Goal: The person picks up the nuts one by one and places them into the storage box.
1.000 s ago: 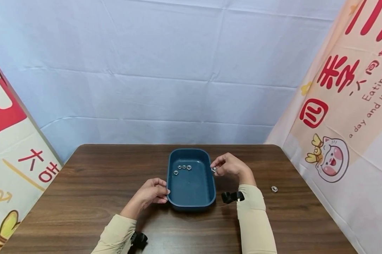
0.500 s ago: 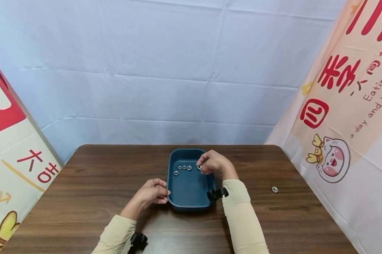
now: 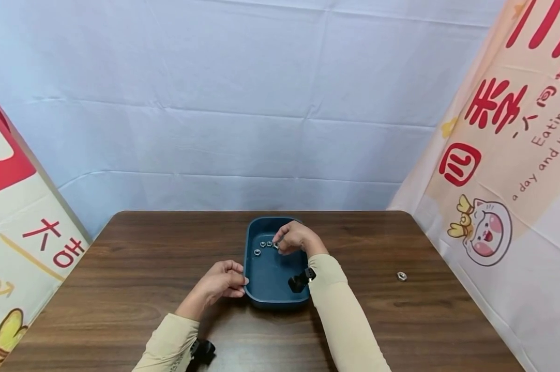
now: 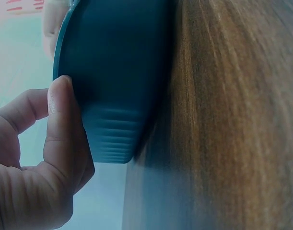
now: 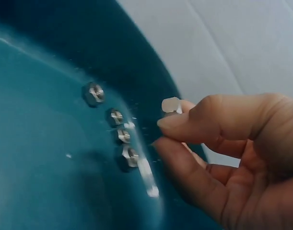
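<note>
A dark blue rectangular tray [image 3: 272, 279] stands on the brown wooden table. My left hand [image 3: 223, 280] pinches its left rim between thumb and fingers, and the tray's outer wall [image 4: 117, 62] fills the middle of the left wrist view. Over the tray's inside, my right hand [image 3: 296, 238] pinches a shiny metal nut [image 5: 171, 105], mostly hidden behind the fingertips. Several hex nuts [image 5: 123, 135] lie on the tray floor, most of them in a row near the far wall. The held nut is above that row's end.
Another metal nut [image 3: 402, 276] lies on the wooden table [image 3: 145, 268] to the right of the tray. A pale cloth [image 3: 242, 144] hangs behind the table, with printed banners [image 3: 489, 155] at both sides. Black wrist cameras [image 3: 300, 281] sit on both sleeves.
My right hand has moved left with the nut, from beside the tray's right rim to over the row of nuts inside. My left hand has stayed at the rim.
</note>
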The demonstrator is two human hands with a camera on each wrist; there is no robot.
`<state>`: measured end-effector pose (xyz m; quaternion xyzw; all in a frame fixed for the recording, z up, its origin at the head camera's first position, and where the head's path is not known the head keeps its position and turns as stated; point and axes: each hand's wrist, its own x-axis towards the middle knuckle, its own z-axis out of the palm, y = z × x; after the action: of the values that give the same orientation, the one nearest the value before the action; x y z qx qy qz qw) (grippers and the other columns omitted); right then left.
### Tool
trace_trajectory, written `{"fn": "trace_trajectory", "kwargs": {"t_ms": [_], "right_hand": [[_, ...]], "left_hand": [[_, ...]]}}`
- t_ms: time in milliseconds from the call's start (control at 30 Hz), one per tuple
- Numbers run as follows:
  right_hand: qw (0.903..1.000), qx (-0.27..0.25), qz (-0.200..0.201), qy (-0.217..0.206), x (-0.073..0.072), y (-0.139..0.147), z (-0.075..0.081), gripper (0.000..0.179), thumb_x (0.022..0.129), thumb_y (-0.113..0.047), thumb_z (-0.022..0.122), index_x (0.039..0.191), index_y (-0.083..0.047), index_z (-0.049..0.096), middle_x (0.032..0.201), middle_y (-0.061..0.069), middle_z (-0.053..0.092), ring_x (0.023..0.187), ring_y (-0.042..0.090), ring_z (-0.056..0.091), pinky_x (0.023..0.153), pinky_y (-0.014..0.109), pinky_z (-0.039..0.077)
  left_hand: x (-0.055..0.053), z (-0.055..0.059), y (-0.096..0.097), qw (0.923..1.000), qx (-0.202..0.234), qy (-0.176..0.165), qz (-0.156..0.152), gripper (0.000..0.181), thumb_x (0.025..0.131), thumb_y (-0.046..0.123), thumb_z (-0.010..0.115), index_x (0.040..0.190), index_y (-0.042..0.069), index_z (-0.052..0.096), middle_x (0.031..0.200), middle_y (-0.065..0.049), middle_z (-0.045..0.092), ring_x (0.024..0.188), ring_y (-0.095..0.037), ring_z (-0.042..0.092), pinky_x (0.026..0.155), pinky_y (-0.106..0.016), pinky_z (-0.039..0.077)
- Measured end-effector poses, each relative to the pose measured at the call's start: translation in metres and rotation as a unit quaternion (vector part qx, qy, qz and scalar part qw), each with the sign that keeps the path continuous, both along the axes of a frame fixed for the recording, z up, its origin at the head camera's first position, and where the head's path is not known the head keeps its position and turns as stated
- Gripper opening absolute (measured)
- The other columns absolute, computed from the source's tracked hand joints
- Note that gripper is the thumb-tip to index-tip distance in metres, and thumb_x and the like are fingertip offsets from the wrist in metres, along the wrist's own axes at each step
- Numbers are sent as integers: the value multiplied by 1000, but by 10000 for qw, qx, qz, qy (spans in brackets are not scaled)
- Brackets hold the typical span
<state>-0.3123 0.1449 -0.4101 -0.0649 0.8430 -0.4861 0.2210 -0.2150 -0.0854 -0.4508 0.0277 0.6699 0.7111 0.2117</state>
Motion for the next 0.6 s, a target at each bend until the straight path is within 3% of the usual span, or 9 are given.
{"fn": "trace_trajectory", "kwargs": {"t_ms": [167,333,600], "right_hand": [[9990,-277,-215,-291,-5,-7,-15,25,75,12,64,98,3,67,81,14,65,68,24,65,73,43,54],[9978,-409,-280,-439,-7,-12,-28,26,74,13,64,98,3,68,80,15,66,68,24,65,70,40,55],[9973,-434,-402,-437,-10,-17,-30,24,75,15,64,97,7,67,81,15,65,68,24,65,69,38,56]], "left_hand": [[1,-2,-1,10000,-30,-9,38,36,78,-5,63,106,-11,42,72,-12,57,56,-15,58,53,-26,54],[2,-4,-1,10000,-63,-36,43,36,77,-4,64,106,-11,43,72,-13,56,56,-15,59,54,-27,54],[1,-2,-1,9999,-90,-29,101,33,78,-4,64,104,-9,44,72,-12,56,56,-15,59,53,-27,54]]}}
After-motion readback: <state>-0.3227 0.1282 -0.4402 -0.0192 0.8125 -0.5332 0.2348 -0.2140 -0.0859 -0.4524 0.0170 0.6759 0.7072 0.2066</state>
